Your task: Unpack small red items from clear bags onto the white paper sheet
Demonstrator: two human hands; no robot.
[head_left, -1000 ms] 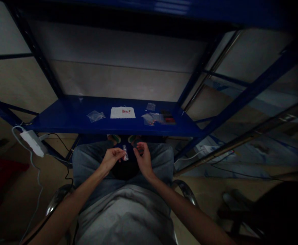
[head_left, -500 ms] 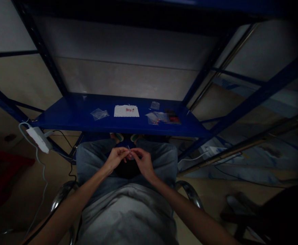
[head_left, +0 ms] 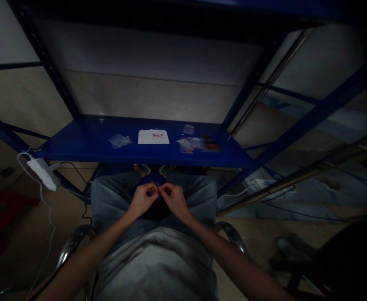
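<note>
The scrap (head_left: 158, 191) pinched between the left hand (head_left: 144, 196) and the right hand (head_left: 172, 196) is nearly buried under fingertips and too small to make out. Near the shelf's (head_left: 85, 147) right end a patch (head_left: 208, 143) is pixelated. The red print on the sheet (head_left: 153, 136) is unreadable. Both forearms run off the bottom edge.

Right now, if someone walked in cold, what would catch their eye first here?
The left hand and right hand meet over the lap, pinching a small clear item too tiny to identify. Just beyond them, the bright blue shelf stands out, with a white sheet marked in red at its middle and clear plastic bags either side.
</note>
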